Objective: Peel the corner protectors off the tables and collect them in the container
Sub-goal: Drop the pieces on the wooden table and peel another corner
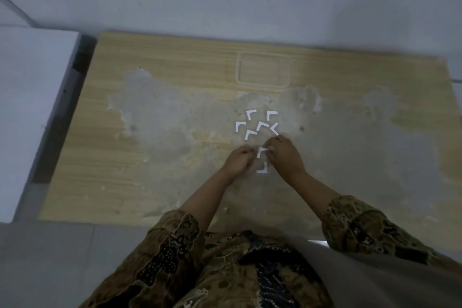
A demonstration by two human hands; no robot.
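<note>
I see both hands meeting over the middle of the wooden table (175, 57): the right hand (285, 155) has its fingers curled and pinches a white L-shaped corner protector (261, 151), while the left hand (237, 159), fingers also curled, sits just beside that piece; I cannot tell whether it actually grips it. Just nearer the front edge, between the wrists, another white corner piece (263, 168) lies flat on the tabletop. Beyond the knuckles, toward the far edge, six more loose protectors (261, 126) are scattered in a tight cluster. Farther still, near the far edge, stands a clear rectangular container (263, 86), well apart from the hands, with nothing between it and the cluster. The table's surface is worn, a large grey patch (162, 117) spreading across its centre. A white table (32, 97) stands off the left edge, across a dark gap. I can read no writing or labels anywhere.
</note>
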